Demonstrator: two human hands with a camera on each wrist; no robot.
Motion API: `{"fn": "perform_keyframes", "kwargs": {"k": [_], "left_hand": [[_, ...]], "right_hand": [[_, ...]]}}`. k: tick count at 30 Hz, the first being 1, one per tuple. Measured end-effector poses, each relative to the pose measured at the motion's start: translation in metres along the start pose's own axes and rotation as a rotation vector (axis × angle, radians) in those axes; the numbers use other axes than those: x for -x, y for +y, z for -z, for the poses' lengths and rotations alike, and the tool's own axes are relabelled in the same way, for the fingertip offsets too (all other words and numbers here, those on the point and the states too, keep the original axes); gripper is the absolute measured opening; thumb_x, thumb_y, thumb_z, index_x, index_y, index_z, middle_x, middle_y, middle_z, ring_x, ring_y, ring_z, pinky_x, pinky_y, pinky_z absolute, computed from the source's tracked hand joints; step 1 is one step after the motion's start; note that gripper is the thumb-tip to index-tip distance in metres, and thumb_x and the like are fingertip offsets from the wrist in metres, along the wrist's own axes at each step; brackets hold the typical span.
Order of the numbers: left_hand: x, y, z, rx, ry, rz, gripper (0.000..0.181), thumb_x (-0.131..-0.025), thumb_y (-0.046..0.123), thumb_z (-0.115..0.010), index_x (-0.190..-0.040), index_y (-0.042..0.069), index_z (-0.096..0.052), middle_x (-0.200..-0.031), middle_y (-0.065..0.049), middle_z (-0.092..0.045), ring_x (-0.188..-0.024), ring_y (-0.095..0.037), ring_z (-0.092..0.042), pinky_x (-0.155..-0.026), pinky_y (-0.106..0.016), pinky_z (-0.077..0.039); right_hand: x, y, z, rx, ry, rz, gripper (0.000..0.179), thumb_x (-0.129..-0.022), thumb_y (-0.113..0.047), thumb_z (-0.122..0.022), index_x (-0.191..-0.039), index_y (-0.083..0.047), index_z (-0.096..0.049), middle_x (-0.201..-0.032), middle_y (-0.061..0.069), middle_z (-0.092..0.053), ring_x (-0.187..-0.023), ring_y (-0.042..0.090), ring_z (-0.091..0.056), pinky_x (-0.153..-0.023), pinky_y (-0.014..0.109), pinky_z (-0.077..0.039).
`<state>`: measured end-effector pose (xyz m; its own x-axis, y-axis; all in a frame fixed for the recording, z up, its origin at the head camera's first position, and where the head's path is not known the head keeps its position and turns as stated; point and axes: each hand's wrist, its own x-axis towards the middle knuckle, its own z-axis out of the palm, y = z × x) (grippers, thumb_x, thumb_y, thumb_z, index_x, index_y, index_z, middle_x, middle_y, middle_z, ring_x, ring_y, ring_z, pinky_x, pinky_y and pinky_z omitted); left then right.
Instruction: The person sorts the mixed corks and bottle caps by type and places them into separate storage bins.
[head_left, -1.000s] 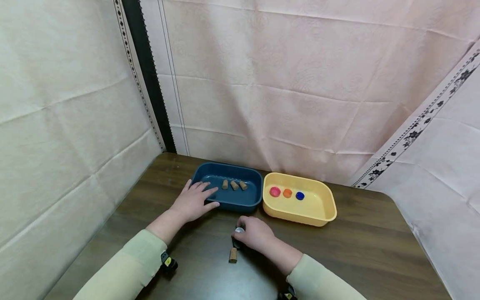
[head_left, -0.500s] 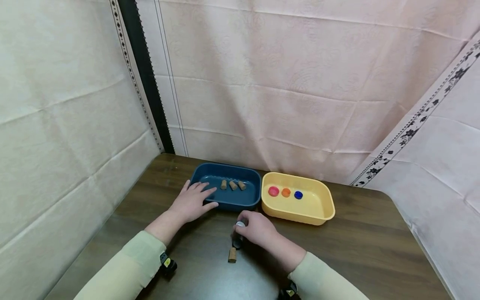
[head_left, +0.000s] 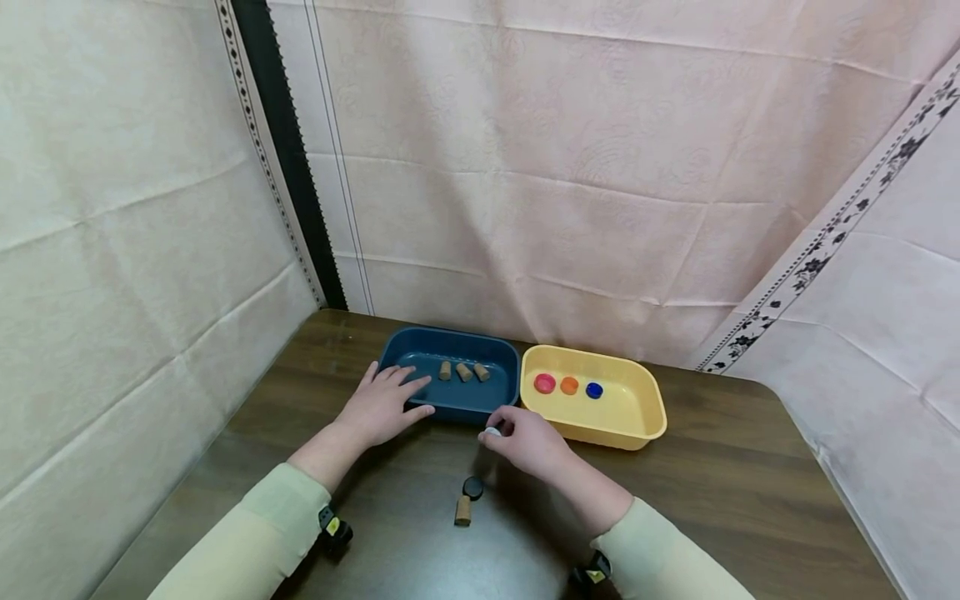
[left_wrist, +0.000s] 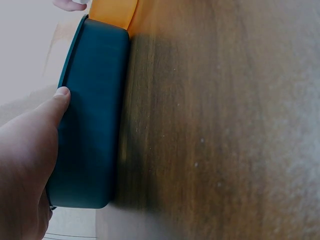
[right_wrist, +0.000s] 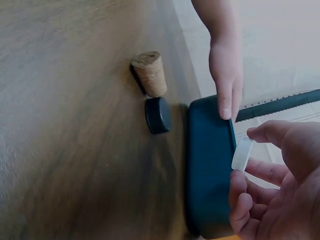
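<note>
My right hand (head_left: 531,443) pinches a white bottle cap (right_wrist: 243,153) between thumb and fingers, raised over the table just in front of the blue tray (head_left: 450,412). My left hand (head_left: 378,406) lies over that tray's front left rim, its fingers spread and its thumb on the rim in the left wrist view. Nearer to me on the table are a black bottle cap (head_left: 473,487) and a cork (head_left: 462,511), side by side. Inside the blue tray, 3 corks (head_left: 463,372) sit in a row.
To the right of the blue tray stands a yellow tray (head_left: 645,408). A pink cap (head_left: 544,383), an orange cap (head_left: 569,386) and a dark blue cap (head_left: 594,390) lie in it. Cloth curtains (head_left: 562,167) hang behind and beside the wooden table (head_left: 720,475).
The right hand has lifted the white cap and carried it away from the black cap, toward the trays. My left hand stays on the blue tray's rim.
</note>
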<state>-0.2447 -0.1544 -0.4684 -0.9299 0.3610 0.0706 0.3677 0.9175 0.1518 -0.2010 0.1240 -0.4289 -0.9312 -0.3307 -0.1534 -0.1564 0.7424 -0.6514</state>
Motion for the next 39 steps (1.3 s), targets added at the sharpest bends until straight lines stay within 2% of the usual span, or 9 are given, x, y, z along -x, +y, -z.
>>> {"fn": "perform_keyframes", "kwargs": {"k": [6,9,13,16,22,27,33,39], "left_hand": [[0.001,0.000,0.000,0.003,-0.006,-0.003,0.066,-0.096,0.064,-0.047,-0.150,0.026,-0.045,-0.156,-0.011,-0.039,-0.144,-0.036,-0.031,-0.118,-0.062,-0.005],[0.002,-0.001,0.000,0.005,-0.006,-0.006,0.066,-0.096,0.064,-0.047,-0.150,0.026,-0.046,-0.155,-0.011,-0.040,-0.144,-0.036,-0.032,-0.117,-0.062,-0.006],[0.001,-0.001,-0.001,0.009,-0.009,-0.003,0.067,-0.096,0.065,-0.045,-0.150,0.027,-0.045,-0.156,-0.010,-0.039,-0.144,-0.036,-0.031,-0.118,-0.062,-0.004],[0.001,-0.001,-0.001,0.008,-0.008,-0.004,0.067,-0.096,0.066,-0.045,-0.150,0.027,-0.045,-0.156,-0.010,-0.039,-0.144,-0.036,-0.031,-0.118,-0.062,-0.004],[0.000,-0.001,-0.001,-0.002,-0.006,-0.008,0.068,-0.096,0.067,-0.043,-0.150,0.027,-0.045,-0.155,-0.010,-0.040,-0.144,-0.035,-0.032,-0.117,-0.062,-0.006],[0.000,-0.001,-0.001,-0.002,-0.012,-0.003,0.067,-0.096,0.067,-0.044,-0.150,0.027,-0.045,-0.156,-0.010,-0.039,-0.144,-0.035,-0.031,-0.118,-0.062,-0.005],[0.001,0.000,0.001,0.003,-0.013,0.001,0.066,-0.096,0.065,-0.045,-0.150,0.026,-0.046,-0.155,-0.010,-0.040,-0.144,-0.036,-0.031,-0.117,-0.062,-0.005],[0.000,0.000,0.000,-0.010,-0.013,0.003,0.067,-0.096,0.067,-0.044,-0.150,0.027,-0.045,-0.156,-0.010,-0.039,-0.144,-0.035,-0.031,-0.118,-0.062,-0.006]], "right_hand": [[0.000,0.005,0.014,-0.076,0.005,-0.015,0.023,-0.093,-0.040,-0.069,-0.106,-0.021,-0.068,-0.087,0.000,-0.063,-0.082,0.020,-0.057,-0.069,0.031,-0.051],[-0.001,0.011,0.025,-0.117,0.014,-0.053,0.023,-0.093,-0.039,-0.069,-0.105,-0.020,-0.070,-0.089,0.002,-0.064,-0.082,0.021,-0.057,-0.069,0.031,-0.052],[-0.001,0.021,0.043,-0.186,0.024,-0.132,0.027,-0.091,-0.043,-0.070,-0.104,-0.019,-0.070,-0.086,0.010,-0.064,-0.074,0.028,-0.059,-0.062,0.031,-0.051],[0.002,0.030,0.058,-0.270,0.031,-0.156,0.032,-0.092,-0.041,-0.070,-0.109,-0.013,-0.069,-0.086,0.016,-0.063,-0.068,0.030,-0.057,-0.056,0.030,-0.047],[0.007,0.051,0.083,-0.446,0.038,-0.162,0.038,-0.097,-0.033,-0.065,-0.116,0.000,-0.063,-0.088,0.010,-0.059,-0.064,0.019,-0.054,-0.056,0.028,-0.046],[0.011,0.066,0.098,-0.528,0.042,-0.192,0.033,-0.099,-0.032,-0.061,-0.113,-0.002,-0.063,-0.086,0.006,-0.057,-0.064,0.017,-0.054,-0.055,0.026,-0.044],[0.013,0.076,0.112,-0.555,0.033,-0.206,0.033,-0.102,-0.031,-0.055,-0.116,-0.002,-0.060,-0.086,0.006,-0.055,-0.066,0.017,-0.053,-0.057,0.027,-0.043],[0.004,0.090,0.123,-0.530,0.061,-0.242,0.037,-0.101,-0.031,-0.056,-0.119,0.001,-0.059,-0.085,0.004,-0.056,-0.066,0.015,-0.055,-0.057,0.026,-0.045]]}}
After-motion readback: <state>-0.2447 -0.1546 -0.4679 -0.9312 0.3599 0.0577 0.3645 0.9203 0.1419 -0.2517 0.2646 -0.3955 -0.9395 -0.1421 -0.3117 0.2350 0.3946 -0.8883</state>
